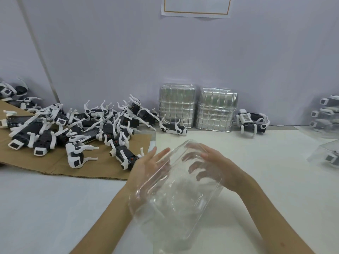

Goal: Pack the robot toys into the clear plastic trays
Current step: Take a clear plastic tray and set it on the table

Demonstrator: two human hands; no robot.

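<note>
Holding a clear plastic tray tilted above a white table at the lower centre of the frame, a person braces it between both hands. The left hand lies flat against the tray's left wall, fingers straight and pointing up the frame. The right hand grasps the tray's right side, its curled fingers showing through the plastic.

A pile of robot dog toys, black-bodied with white legs, sprawls across a sheet of brown cardboard at middle left; the nearest toy lies just beside the left hand. More toys sit at the far left edge by the wall.

At centre, a stack of nested trays stands on edge against the grey wall, with a second stack just to its right. A lone toy lies on its side in front of the first stack. A standing robot dog is posed upright just right of the second stack.

At the right edge, packed trays with toys inside are piled up, and a nearer packed tray is cut off by the frame. A paper notice with an orange border hangs at the top.
</note>
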